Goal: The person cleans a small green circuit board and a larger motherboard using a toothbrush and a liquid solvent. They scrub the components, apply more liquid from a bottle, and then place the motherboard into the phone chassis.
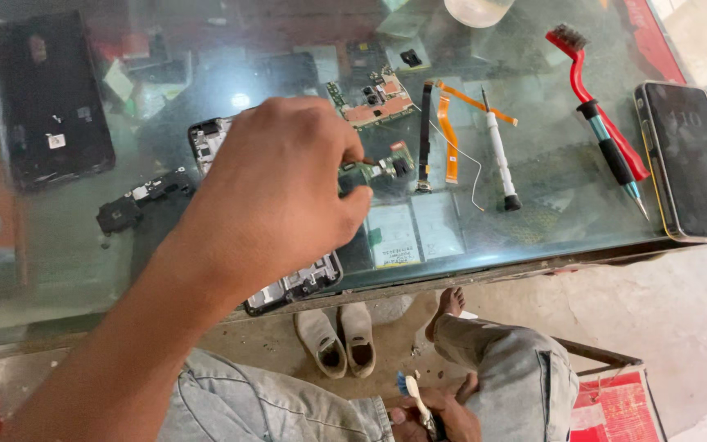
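- On the glass table (59,270), near its front edge: left hand (276,192) hovers over an opened phone frame (296,285), thumb and forefinger pinched together on something small and reddish at the tip; what it is cannot be told.
- Just beyond the fingertips lies a small green circuit board (386,166).
- Further back: a larger circuit board (376,100), orange flex cables (450,135), a white screwdriver (499,151).
- To the right: red-handled brush (595,102), dark phone (691,160) face up.
- Far left: black back cover (47,98).
- Below the table, in the lap: right hand (431,413), fingers closed round a pale-handled tool (417,399).
- Grey shoes (339,336) on the floor.
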